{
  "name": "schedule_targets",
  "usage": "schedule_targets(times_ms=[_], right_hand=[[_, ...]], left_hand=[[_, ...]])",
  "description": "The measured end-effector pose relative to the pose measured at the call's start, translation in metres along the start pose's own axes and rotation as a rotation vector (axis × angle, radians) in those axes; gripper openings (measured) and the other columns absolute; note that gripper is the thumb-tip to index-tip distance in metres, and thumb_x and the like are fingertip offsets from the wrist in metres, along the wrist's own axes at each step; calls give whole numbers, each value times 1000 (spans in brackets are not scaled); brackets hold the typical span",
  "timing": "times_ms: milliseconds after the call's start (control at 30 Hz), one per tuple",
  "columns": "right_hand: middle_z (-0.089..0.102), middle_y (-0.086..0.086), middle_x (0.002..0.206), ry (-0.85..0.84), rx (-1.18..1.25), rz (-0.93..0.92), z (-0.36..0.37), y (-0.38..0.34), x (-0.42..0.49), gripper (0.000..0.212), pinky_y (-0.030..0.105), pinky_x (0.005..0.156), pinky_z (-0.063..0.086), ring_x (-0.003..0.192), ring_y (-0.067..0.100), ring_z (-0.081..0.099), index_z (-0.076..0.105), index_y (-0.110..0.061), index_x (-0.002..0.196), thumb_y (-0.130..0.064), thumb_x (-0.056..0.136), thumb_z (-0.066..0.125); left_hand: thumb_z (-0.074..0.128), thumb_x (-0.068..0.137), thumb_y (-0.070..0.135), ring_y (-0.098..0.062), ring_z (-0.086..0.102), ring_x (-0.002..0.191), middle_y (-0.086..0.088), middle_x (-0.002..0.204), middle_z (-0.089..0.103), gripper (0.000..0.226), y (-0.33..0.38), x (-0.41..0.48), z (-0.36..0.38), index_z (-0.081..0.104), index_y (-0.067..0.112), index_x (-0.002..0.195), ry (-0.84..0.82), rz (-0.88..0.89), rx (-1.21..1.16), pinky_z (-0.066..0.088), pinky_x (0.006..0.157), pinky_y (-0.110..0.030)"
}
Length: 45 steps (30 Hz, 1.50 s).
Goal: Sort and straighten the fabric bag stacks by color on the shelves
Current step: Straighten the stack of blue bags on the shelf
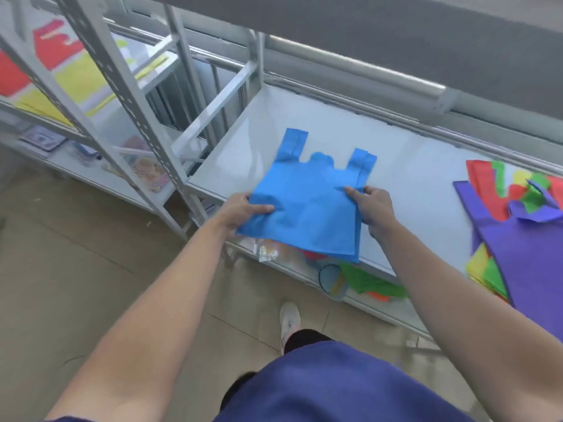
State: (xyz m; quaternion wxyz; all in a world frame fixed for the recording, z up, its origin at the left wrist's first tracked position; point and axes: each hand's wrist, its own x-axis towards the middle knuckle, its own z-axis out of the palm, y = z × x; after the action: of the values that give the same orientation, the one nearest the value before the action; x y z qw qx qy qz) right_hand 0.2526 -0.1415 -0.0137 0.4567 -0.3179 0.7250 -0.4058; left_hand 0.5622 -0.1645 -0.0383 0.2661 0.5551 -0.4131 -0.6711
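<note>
A small stack of blue fabric bags (307, 205) lies across the front edge of the white shelf (405, 175), handles pointing away from me. My left hand (243, 208) pinches its left edge, thumb on top. My right hand (373, 208) grips its right edge, thumb on top. The stack's near corner hangs over the shelf's edge. At the right end of the shelf lies a mixed pile of purple, red, green and yellow bags (524, 226).
Green and orange bags (374, 284) and a small racket (332, 281) lie on the lower shelf. A grey upright post (143, 123) stands left of the shelf. Red and yellow bags (64, 68) sit on the neighbouring rack. My shoe (289, 321) is on the tiled floor.
</note>
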Motion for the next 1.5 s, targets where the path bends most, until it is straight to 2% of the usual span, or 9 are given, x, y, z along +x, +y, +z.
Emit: schedule_targets(times_ms=[267, 433, 567, 800, 933, 1000, 1100, 1200, 1500], right_hand=[[75, -2, 94, 12, 75, -64, 50, -75, 83, 13, 36, 76, 61, 82, 15, 73, 67, -19, 84, -26, 93, 74], [75, 6, 96, -100, 38, 84, 87, -56, 109, 13, 28, 60, 61, 73, 16, 75, 67, -14, 90, -5, 98, 62], [72, 5, 89, -110, -19, 102, 114, -38, 114, 13, 22, 49, 55, 60, 13, 68, 68, -13, 93, -6, 99, 60], [76, 13, 108, -82, -46, 118, 130, -33, 118, 18, 44, 80, 65, 88, 29, 76, 70, -4, 111, -12, 97, 64], [74, 12, 109, -115, -185, 125, 120, -42, 103, 17, 34, 65, 63, 80, 25, 76, 63, -7, 113, -15, 99, 62], [68, 11, 114, -101, -450, 27, 105, -46, 80, 36, 36, 75, 58, 92, 27, 72, 52, -10, 131, -20, 98, 60], [51, 12, 140, 54, -901, -275, 77, -51, 36, 65, 46, 94, 47, 125, 36, 51, 35, -16, 152, -22, 94, 62], [40, 9, 154, 212, -986, -459, 43, -56, -16, 74, 51, 102, 43, 137, 37, 39, 33, -18, 155, -21, 88, 66], [30, 10, 163, 442, -1059, -337, -90, -32, -138, 77, 54, 108, 38, 147, 35, 29, 34, -17, 155, -27, 87, 69]], left_hand=[[84, 82, 9, -29, 77, 100, -8, 109, 80, 40, 65, 83, -52, 72, 13, 119, 177, 95, 47, 61, 88, -39], [80, 85, 9, -24, 76, 97, -8, 108, 78, 35, 47, 113, -75, 72, 13, 119, 330, 88, 216, 60, 82, -34], [78, 83, 11, -27, 75, 96, -7, 105, 76, 23, 25, 123, -82, 71, 20, 103, 482, 120, 270, 61, 84, -42], [72, 85, 14, -18, 69, 102, 0, 110, 73, 43, 27, 121, -92, 67, 19, 127, 621, 210, 419, 57, 83, -31], [81, 88, 18, -22, 59, 129, -7, 136, 65, 65, 26, 115, -97, 55, 14, 147, 648, 236, 539, 47, 103, -29], [83, 86, 22, -30, 49, 139, -9, 146, 59, 69, 26, 104, -91, 53, 13, 148, 673, 313, 752, 40, 115, -41], [84, 85, 24, -33, 44, 142, -9, 148, 55, 70, 38, 80, -69, 53, 13, 146, 596, 451, 928, 35, 118, -50], [82, 87, 26, -34, 36, 148, -12, 158, 45, 76, 58, 54, -31, 46, 15, 153, 439, 548, 1024, 32, 121, -51], [76, 92, 34, -35, 11, 157, -16, 171, 11, 83, 65, -12, 134, 32, 14, 159, 124, 722, 1153, 32, 117, -55]])
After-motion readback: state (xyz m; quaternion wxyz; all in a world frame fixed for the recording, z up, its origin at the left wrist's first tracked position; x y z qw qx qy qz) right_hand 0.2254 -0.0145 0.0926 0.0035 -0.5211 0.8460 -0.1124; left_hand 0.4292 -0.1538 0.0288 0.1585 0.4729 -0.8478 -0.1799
